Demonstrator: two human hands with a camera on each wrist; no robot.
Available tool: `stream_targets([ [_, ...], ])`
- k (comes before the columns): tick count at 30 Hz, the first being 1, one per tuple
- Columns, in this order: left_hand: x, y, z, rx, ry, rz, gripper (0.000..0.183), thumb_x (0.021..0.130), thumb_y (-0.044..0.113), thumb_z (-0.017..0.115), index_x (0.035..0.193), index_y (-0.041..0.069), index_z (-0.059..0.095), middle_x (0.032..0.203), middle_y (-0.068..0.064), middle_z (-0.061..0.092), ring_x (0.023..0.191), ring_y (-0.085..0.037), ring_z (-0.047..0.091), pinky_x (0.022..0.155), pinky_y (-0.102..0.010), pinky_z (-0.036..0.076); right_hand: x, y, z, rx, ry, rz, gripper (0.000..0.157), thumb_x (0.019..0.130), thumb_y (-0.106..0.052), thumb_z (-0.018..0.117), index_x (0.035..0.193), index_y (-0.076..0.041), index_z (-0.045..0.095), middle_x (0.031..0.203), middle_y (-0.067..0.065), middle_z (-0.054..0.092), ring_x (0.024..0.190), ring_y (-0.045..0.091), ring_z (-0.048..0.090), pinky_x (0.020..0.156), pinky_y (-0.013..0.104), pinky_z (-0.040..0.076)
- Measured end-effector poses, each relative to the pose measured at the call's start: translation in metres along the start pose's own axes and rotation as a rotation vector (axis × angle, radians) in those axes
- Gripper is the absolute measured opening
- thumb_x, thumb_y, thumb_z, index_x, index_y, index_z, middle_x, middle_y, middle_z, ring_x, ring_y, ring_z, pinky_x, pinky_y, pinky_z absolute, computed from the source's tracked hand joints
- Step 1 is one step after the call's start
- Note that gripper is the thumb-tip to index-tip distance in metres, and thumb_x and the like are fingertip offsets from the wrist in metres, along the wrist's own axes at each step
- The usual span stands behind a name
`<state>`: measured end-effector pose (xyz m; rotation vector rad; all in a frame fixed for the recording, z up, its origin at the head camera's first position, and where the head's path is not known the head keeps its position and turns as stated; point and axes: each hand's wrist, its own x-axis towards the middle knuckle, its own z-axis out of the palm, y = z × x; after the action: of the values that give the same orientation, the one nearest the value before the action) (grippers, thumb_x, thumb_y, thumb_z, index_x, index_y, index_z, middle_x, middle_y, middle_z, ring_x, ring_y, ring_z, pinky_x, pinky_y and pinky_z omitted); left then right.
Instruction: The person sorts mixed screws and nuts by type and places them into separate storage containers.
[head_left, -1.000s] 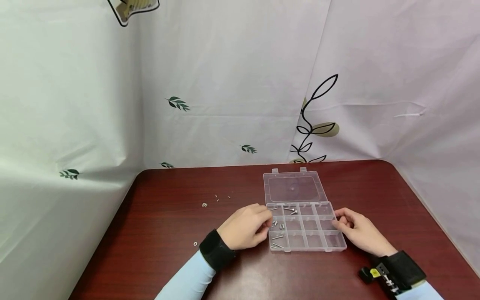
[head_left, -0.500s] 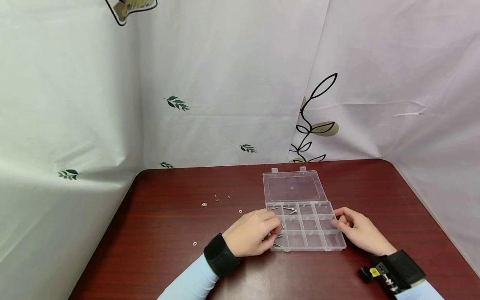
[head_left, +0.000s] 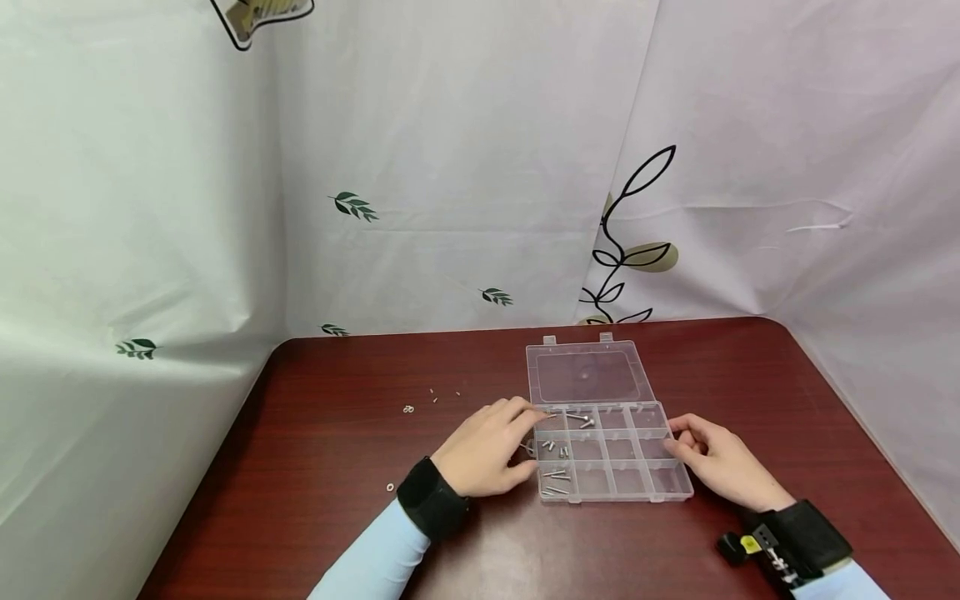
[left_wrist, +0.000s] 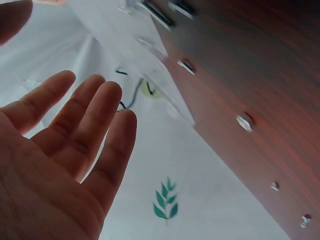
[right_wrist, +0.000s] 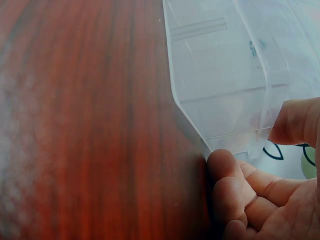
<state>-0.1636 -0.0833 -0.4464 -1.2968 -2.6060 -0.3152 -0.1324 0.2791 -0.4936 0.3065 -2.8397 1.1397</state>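
Note:
A clear plastic compartment box (head_left: pixel 626 499) stands on the table with its lid (head_left: pixel 585 375) folded back. Silver screws (head_left: pixel 557 476) lie in its left compartments, and larger ones (head_left: pixel 577 417) in the back row. My left hand (head_left: pixel 483 446) hovers at the box's left edge, thumb and fingers spread apart. In the left wrist view the palm holds nothing, and a few metal screws (left_wrist: pixel 186 66) show beyond it. At the opposite side my right hand (head_left: pixel 723 467) grips the box; in the right wrist view its thumb (right_wrist: pixel 295 122) meets the rim while curled fingers (right_wrist: pixel 225 167) sit at the bottom corner.
Left of the box, small rings (head_left: pixel 408 409) and a single ring (head_left: pixel 390 487) lie on the dark red table (head_left: pixel 330 533). Several tiny metal pieces (head_left: pixel 435 399) are scattered behind them. A white patterned curtain (head_left: pixel 450 167) rises behind the table.
My left hand reached right over the left compartments, then drew back left as its fingers spread. One more screw shows in the front left compartment. The right hand stayed put.

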Motion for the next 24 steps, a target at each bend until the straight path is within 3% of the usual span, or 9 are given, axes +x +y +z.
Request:
stream_targets([
  [5, -0.002, -0.008, 0.007, 0.045, -0.021, -0.07, 0.039, 0.084, 0.031, 0.066, 0.119, 0.014, 0.066, 0.106, 0.003, 0.056, 0.091, -0.014, 0.052, 0.081, -0.028, 0.046, 0.0, 0.001, 0.0, -0.007, -0.003, 0.003, 0.026, 0.093, -0.03, 0.064, 0.108, -0.009, 0.065, 0.07, -0.006, 0.047, 0.058, 0.004, 0.042, 0.062, 0.024, 0.033],
  [12, -0.004, -0.012, 0.019, 0.079, -0.058, -0.096, 0.013, 0.083, 0.023, 0.068, 0.095, 0.018, 0.069, 0.089, 0.005, 0.053, 0.08, -0.013, 0.048, 0.074, -0.026, 0.044, 0.0, 0.002, 0.0, -0.008, -0.007, 0.0, 0.027, 0.093, -0.031, 0.064, 0.109, -0.009, 0.065, 0.07, -0.007, 0.047, 0.058, 0.005, 0.043, 0.062, 0.025, 0.034],
  [24, -0.003, -0.012, 0.031, 0.11, -0.082, -0.086, 0.011, 0.081, 0.022, 0.07, 0.081, 0.021, 0.059, 0.081, 0.007, 0.049, 0.076, -0.012, 0.05, 0.072, -0.025, 0.044, 0.001, -0.001, -0.001, -0.022, 0.003, 0.007, 0.026, 0.092, -0.03, 0.066, 0.107, -0.009, 0.065, 0.071, -0.006, 0.048, 0.058, 0.004, 0.043, 0.061, 0.025, 0.034],
])
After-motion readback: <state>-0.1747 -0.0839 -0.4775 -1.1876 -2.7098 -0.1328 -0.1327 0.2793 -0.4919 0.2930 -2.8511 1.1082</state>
